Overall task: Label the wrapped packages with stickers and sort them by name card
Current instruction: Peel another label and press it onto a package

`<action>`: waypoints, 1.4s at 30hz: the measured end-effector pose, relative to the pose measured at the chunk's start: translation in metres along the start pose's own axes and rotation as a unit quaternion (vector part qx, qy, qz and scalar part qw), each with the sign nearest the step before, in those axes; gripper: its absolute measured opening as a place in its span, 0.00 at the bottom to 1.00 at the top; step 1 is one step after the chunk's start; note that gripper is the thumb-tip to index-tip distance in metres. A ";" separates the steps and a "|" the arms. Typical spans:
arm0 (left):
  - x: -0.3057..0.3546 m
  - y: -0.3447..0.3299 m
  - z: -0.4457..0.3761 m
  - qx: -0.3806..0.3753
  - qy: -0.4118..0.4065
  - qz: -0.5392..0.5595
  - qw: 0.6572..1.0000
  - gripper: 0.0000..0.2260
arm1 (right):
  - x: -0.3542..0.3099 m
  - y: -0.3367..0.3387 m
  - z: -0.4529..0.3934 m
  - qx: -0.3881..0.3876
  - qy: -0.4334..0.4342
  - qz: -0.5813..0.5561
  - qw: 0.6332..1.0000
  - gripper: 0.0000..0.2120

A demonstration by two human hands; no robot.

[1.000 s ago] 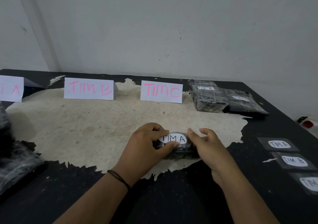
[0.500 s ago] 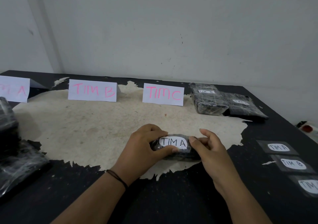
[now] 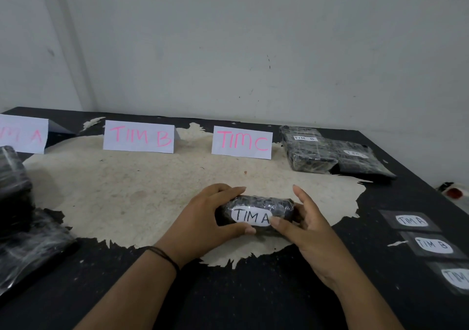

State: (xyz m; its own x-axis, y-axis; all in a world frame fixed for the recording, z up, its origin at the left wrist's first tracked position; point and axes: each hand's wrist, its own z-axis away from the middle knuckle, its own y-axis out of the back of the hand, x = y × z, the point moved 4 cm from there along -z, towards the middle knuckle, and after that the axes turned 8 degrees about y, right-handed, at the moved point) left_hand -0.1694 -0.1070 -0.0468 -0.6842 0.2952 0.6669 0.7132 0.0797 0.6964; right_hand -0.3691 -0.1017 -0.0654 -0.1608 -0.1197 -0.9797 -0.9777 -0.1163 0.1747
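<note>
Since the frame before, you tilted the package (image 3: 256,208) toward you. Your left hand (image 3: 203,218) gripped its left end; your right hand (image 3: 304,225) cupped the other, thumb pinning the sticker (image 3: 250,216).

- My left hand (image 3: 203,218) and forearm are bare, with no sleeve in view.
- A thin black cord bracelet (image 3: 164,256) loops round my left wrist, in two strands.
- My right hand (image 3: 308,230) and forearm are bare too.
</note>
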 end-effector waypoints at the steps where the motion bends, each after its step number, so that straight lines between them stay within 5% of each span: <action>1: 0.000 0.001 0.000 -0.006 0.005 0.006 1.000 0.35 | 0.001 -0.001 0.000 -0.008 -0.005 0.013 1.000 0.48; 11: -0.009 0.004 -0.002 -0.015 0.059 0.113 0.992 0.34 | -0.002 -0.004 -0.001 -0.015 0.000 0.070 0.997 0.47; 17: -0.020 0.006 -0.005 -0.044 0.132 0.268 0.953 0.28 | -0.004 -0.003 0.000 -0.017 -0.011 0.034 0.999 0.56; 19: -0.021 0.004 -0.006 -0.038 0.138 0.278 0.950 0.27 | -0.002 -0.003 0.000 -0.010 -0.018 0.043 0.999 0.52; 27: -0.012 0.001 -0.001 0.019 0.142 0.212 0.967 0.18 | -0.010 0.012 0.002 0.058 -0.035 0.009 0.998 0.45; 32: -0.001 -0.002 -0.010 0.050 0.119 0.106 0.986 0.19 | -0.018 0.042 0.002 0.110 -0.021 -0.020 0.993 0.19; 42: -0.002 -0.023 -0.039 0.059 0.114 0.004 0.992 0.17 | -0.015 0.114 -0.030 0.246 -0.054 -0.083 0.964 0.08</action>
State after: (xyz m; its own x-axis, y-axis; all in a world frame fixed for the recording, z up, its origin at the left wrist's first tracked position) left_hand -0.1905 -0.1463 -0.0536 -0.6861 0.0744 0.7237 0.7219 0.1934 0.6644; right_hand -0.4742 -0.1428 -0.0273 0.0163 -0.0343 -0.9993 -0.9322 0.3608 -0.0276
